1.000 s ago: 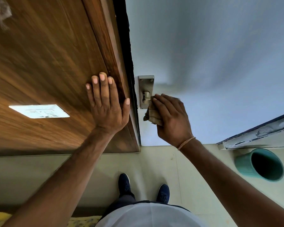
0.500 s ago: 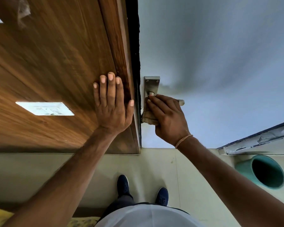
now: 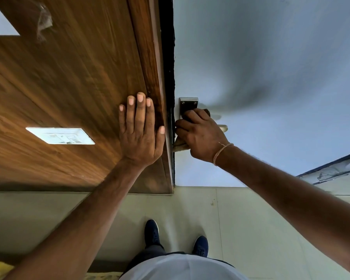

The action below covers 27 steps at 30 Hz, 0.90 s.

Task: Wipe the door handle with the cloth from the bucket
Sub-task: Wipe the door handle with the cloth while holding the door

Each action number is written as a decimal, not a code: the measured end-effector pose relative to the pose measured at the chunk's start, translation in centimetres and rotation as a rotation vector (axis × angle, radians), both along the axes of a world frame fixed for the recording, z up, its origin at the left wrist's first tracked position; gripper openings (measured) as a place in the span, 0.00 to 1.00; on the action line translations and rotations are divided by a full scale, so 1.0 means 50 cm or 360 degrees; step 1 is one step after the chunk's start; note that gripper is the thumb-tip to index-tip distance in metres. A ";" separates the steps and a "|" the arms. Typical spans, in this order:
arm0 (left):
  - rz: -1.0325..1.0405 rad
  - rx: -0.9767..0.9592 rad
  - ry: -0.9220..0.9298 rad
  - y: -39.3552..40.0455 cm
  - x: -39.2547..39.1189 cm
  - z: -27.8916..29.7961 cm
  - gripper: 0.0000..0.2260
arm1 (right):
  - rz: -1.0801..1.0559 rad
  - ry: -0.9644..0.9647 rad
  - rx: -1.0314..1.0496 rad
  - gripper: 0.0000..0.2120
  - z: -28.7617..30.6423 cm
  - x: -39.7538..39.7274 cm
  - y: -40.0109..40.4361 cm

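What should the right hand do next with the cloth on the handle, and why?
Probably slide the cloth outward along the lever toward its free end. The right hand has the cloth bunched at the plate end, the lever's tip pokes out uncovered past the knuckles, and the left hand lies flat on the wooden panel.

1 head view, looking steeply down, close to door handle (image 3: 223, 128)

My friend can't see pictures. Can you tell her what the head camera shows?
A person's right hand presses a cloth around a metal door handle on a pale blue door. Their left hand rests flat, fingers spread, on the wooden panel beside it.
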<state>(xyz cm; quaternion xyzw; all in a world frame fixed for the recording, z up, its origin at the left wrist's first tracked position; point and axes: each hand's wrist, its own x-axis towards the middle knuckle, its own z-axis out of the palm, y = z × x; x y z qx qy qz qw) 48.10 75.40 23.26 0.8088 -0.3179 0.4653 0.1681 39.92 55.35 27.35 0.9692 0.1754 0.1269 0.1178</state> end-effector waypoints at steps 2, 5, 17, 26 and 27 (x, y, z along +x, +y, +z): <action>-0.0006 0.0005 -0.0001 0.002 0.001 0.000 0.33 | -0.0060 -0.0060 0.0112 0.23 -0.011 -0.017 -0.012; -0.0011 0.0016 -0.0007 0.004 0.003 0.002 0.34 | -0.0209 -0.0134 0.0423 0.31 -0.030 -0.044 -0.019; 0.0001 0.0001 -0.0010 -0.001 0.003 -0.002 0.33 | -0.1045 -0.0524 0.2150 0.26 -0.087 -0.110 -0.022; 0.0003 0.0015 -0.0010 0.001 0.003 0.002 0.35 | -0.0863 -0.0030 0.4650 0.13 -0.054 -0.064 0.069; 0.0002 0.0023 -0.0006 0.003 0.002 0.002 0.35 | -0.0815 0.0169 0.4756 0.16 -0.048 -0.059 0.082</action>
